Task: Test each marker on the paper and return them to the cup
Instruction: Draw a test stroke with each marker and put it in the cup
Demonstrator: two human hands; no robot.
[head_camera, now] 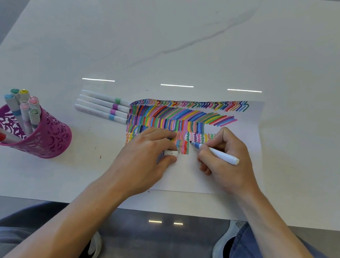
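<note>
- Four capped white markers lay on the white marble desk at centre left, probably untested.
- Several more stood in the purple perforated cup at lower left, likely finished.
- At centre, the right hand had its fingers clamped on a blue-tipped white marker, nib at the stripe-covered white paper.
- The left hand pinched a white cap.

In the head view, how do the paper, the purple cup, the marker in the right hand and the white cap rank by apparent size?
1. paper
2. cup
3. marker, partly covered
4. cap, mostly covered
</note>
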